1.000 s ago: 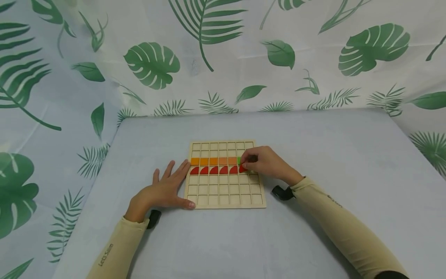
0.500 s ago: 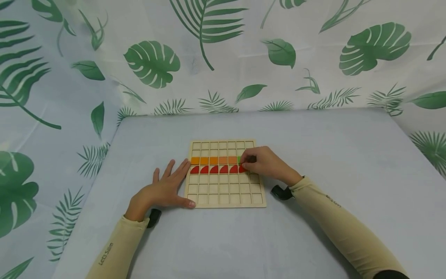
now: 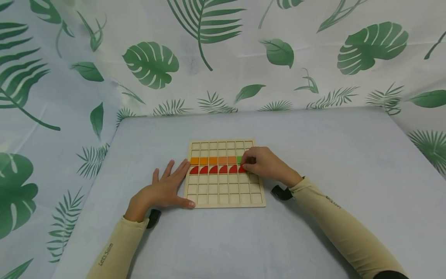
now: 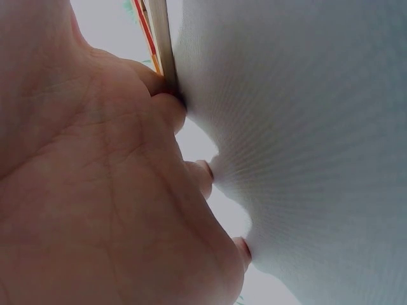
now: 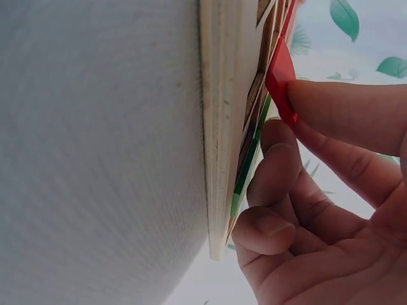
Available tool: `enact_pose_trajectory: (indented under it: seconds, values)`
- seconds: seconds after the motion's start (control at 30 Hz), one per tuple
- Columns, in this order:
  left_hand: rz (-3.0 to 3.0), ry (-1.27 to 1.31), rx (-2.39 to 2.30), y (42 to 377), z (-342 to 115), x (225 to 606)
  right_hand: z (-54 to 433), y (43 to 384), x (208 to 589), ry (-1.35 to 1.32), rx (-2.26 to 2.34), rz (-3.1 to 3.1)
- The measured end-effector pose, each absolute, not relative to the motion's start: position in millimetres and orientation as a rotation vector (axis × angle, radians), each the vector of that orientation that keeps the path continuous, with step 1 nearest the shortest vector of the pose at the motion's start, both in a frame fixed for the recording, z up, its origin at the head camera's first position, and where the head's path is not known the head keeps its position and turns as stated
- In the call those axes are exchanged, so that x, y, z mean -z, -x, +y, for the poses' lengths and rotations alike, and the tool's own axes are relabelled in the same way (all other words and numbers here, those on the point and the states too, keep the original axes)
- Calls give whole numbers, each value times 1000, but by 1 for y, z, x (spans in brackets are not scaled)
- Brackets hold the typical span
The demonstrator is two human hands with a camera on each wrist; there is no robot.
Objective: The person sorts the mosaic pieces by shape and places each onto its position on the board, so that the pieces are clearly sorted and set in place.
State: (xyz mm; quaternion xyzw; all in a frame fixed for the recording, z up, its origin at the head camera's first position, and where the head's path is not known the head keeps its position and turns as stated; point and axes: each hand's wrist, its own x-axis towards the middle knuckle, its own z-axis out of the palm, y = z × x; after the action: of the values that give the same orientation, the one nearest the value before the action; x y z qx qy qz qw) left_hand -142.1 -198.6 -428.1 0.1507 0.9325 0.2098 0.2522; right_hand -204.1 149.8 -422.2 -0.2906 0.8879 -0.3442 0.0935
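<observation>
A light wooden grid board (image 3: 223, 188) lies flat on the table. My left hand (image 3: 162, 193) is spread at its left side, with thumb and index finger touching the board's edge and the other fingertips on the table. Over the right part of the board, my right hand (image 3: 268, 162) pinches a red tile (image 5: 280, 73) between thumb and fingers; the right wrist view shows it tilted at the board's surface. Several tiles with red quarter circles (image 3: 213, 169) fill the row to its left. Orange squares (image 3: 203, 161) and a partly covered green tile (image 3: 239, 159) sit in the row above.
A pale cloth (image 3: 223, 240) covers the table around the board. Behind it hangs a white curtain with green leaves (image 3: 152, 65). A black wrist device (image 3: 281, 192) shows under the right wrist, and another black device (image 3: 153, 218) under the left.
Less of the pinched red tile shows beside the right thumb than a second ago. Both hands and the board have barely moved.
</observation>
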Motion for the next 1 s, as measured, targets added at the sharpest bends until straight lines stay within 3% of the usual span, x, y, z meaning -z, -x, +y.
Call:
enact_pose_trajectory:
  seconds: [0.67, 1.0]
  values:
    - [2543, -418, -569, 143, -199, 431, 153, 200, 421, 864, 992, 2656]
    - [2536, -424, -565, 143, -199, 427, 164, 193, 420, 743, 1040, 2748]
